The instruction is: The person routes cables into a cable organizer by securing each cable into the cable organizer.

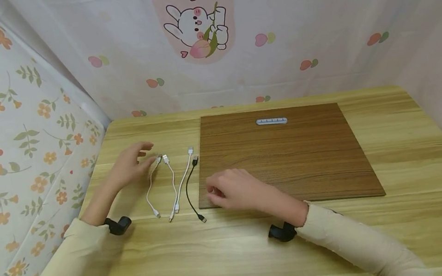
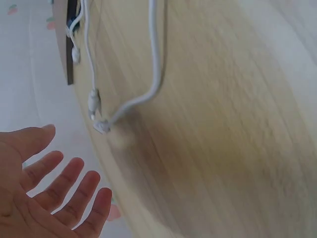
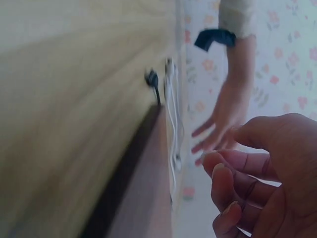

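Observation:
My left hand hovers at the upper end of the leftmost white USB cable, fingers apart and slightly bent. In the left wrist view its fingers are spread and hold nothing. A second white cable and a third lie to the right, their lower ends close together. A short black USB cable lies beside the brown board. Above that board's left front corner is my right hand. Its fingers are loosely curled with nothing between them, as the right wrist view shows.
A small pale blue strip with divisions lies near the board's back edge. All of this is on a light wooden table. Patterned cloth hangs behind the table, and flowered cloth hangs along its left side.

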The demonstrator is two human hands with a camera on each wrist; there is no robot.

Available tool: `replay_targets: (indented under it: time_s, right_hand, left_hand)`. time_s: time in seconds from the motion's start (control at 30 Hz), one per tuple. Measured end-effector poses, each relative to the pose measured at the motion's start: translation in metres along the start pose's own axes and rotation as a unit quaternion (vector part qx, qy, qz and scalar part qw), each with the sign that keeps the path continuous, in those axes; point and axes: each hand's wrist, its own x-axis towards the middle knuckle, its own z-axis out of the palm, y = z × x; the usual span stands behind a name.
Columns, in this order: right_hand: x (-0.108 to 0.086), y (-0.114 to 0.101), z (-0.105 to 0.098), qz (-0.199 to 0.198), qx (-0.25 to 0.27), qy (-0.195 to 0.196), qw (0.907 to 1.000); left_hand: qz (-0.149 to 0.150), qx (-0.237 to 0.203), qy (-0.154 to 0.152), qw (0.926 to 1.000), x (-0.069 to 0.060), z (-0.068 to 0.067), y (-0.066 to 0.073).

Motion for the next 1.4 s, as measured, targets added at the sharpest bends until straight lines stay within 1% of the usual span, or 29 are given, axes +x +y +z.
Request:
replay_targets:
  time_s: [0.1,0.27,0.33,0.53,0.67,0.77,0.87,1.0,1.1,1.23,1.4]
  right_hand:
    - [0.008,-0.009,0.009,-0.001,-0.001,-0.013,0.9999]
    - [0.021,-0.021,0.02,-0.006,-0.008,-0.032,0.9994]
    - [0.027,-0.025,0.022,-0.01,-0.013,-0.038,0.9991]
    - [0.044,-0.04,0.026,-0.017,-0.039,-0.055,0.9976]
    - [0.055,-0.049,0.029,-0.008,-0.049,-0.066,0.9966]
    - [0.063,-0.053,0.034,0.006,-0.046,-0.076,0.996]
    - [0.07,-0.055,0.04,0.013,-0.046,-0.084,0.9953]
    - [0.078,-0.057,0.047,0.017,-0.056,-0.091,0.9941]
    - [0.082,-0.059,0.052,0.023,-0.07,-0.103,0.9919]
    - [0.086,-0.064,0.058,0.025,-0.093,-0.12,0.988]
    - [0.09,-0.067,0.063,0.02,-0.111,-0.114,0.9871]
  left_hand:
    - [-0.001,0.005,-0.001,1.0,0.001,-0.002,-0.003]
    - [-0.03,0.005,-0.013,0.9994,0.004,-0.005,-0.007]
    - [-0.041,0.006,-0.017,0.999,0.005,-0.006,-0.009]
    - [-0.054,0.007,-0.02,0.9983,0.012,-0.008,-0.014]
    - [-0.073,0.016,-0.019,0.9971,0.017,-0.008,-0.016]
    - [-0.084,0.023,-0.025,0.9959,0.021,-0.008,-0.017]
    - [-0.08,0.022,-0.036,0.9959,0.025,-0.006,-0.02]
    - [-0.081,-0.009,-0.049,0.9955,0.03,-0.002,-0.02]
    - [-0.091,-0.027,-0.054,0.994,0.032,0.001,-0.019]
    - [-0.099,-0.018,-0.051,0.9936,0.033,0.004,-0.02]
    - [-0.103,-0.01,-0.045,0.9936,0.034,0.006,-0.019]
